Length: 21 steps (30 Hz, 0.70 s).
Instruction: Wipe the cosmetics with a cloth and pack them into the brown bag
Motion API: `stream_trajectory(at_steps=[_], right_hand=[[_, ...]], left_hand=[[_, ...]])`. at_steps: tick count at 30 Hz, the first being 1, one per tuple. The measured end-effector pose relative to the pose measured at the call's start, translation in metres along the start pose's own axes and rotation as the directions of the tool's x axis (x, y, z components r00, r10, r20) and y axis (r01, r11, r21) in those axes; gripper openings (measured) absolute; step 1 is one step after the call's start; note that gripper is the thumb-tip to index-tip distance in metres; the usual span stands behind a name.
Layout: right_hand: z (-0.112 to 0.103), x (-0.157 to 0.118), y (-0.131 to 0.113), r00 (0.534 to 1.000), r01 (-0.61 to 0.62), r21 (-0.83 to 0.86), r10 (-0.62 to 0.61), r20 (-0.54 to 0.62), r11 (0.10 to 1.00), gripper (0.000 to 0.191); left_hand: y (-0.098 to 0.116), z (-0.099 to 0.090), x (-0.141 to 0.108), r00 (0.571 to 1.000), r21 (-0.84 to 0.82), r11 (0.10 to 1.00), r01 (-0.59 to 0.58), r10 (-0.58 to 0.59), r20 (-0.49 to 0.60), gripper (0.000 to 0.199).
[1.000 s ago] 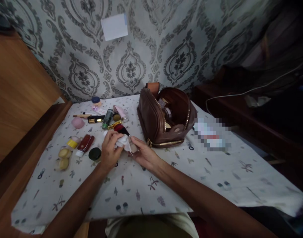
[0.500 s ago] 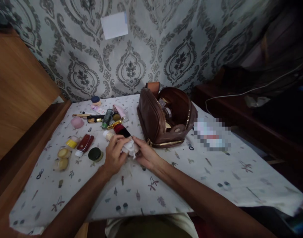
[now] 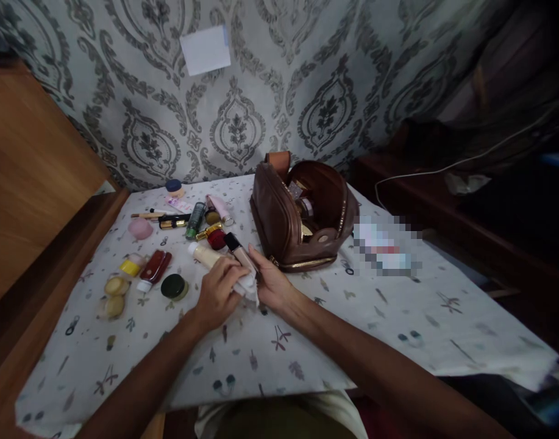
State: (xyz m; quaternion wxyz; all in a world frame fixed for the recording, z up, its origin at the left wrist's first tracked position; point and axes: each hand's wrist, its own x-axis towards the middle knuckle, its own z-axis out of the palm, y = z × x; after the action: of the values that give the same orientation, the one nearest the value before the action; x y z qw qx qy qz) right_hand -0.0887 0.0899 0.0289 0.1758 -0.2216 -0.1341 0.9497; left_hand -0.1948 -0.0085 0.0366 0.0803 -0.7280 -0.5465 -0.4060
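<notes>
My right hand [image 3: 274, 283] is closed around a small makeup bottle [image 3: 243, 257] with a pale beige body and a black cap, tilted with the cap pointing away from me. In my left hand [image 3: 219, 294] is a crumpled white tissue [image 3: 248, 284], pressed against the bottle's lower part; the bottle's base is hidden. Just beyond my left fingers lies a cream-coloured tube [image 3: 205, 255] with a white cap. A red jar [image 3: 217, 239] and a gold piece [image 3: 208, 231] sit behind it. The open brown makeup bag [image 3: 279, 219] stands right of my hands.
On the table's left side are a dark-lidded jar [image 3: 174, 287], a red-brown bottle [image 3: 155, 270], a pink sponge [image 3: 140, 228], a green bottle [image 3: 195, 219] and a pink tube [image 3: 219, 209]. A blurred patch [image 3: 386, 247] lies right of the bag. A wooden panel [image 3: 41, 164] borders the left.
The tissue and left fingers have slid down the bottle toward me, so its pale body now shows below the black cap. The view has shifted slightly.
</notes>
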Motion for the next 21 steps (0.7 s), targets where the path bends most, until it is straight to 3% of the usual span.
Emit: stream_trajectory(at_steps=[2, 4, 7, 14, 21], right_hand=[[-0.001, -0.001, -0.002, 0.999, -0.021, -0.017, 0.021, 0.029, 1.0, 0.033], [-0.002, -0.001, -0.001, 0.998, 0.051, -0.071, -0.047, 0.051, 0.996, 0.031], [-0.003, -0.001, 0.004, 0.982, 0.187, -0.139, -0.18, 0.061, 0.972, 0.029], [0.001, -0.002, 0.008, 0.964, 0.265, -0.205, -0.257, 0.064, 0.942, 0.024], [0.003, -0.007, 0.009, 0.978, 0.196, -0.225, -0.174, 0.112, 0.955, 0.025]], left_hand=[[0.005, 0.002, -0.001, 0.998, -0.009, 0.998, -0.062, 0.062, 0.021, 0.032], [0.005, 0.002, -0.001, 0.998, -0.018, 0.998, -0.064, 0.064, 0.017, 0.035], [0.001, -0.001, -0.001, 1.0, -0.03, 1.0, 0.002, -0.002, -0.004, 0.03], [-0.011, -0.009, 0.004, 0.978, -0.018, 0.987, 0.159, -0.16, -0.133, 0.015], [-0.027, -0.016, 0.008, 0.906, -0.061, 0.943, 0.326, -0.331, -0.265, 0.012]])
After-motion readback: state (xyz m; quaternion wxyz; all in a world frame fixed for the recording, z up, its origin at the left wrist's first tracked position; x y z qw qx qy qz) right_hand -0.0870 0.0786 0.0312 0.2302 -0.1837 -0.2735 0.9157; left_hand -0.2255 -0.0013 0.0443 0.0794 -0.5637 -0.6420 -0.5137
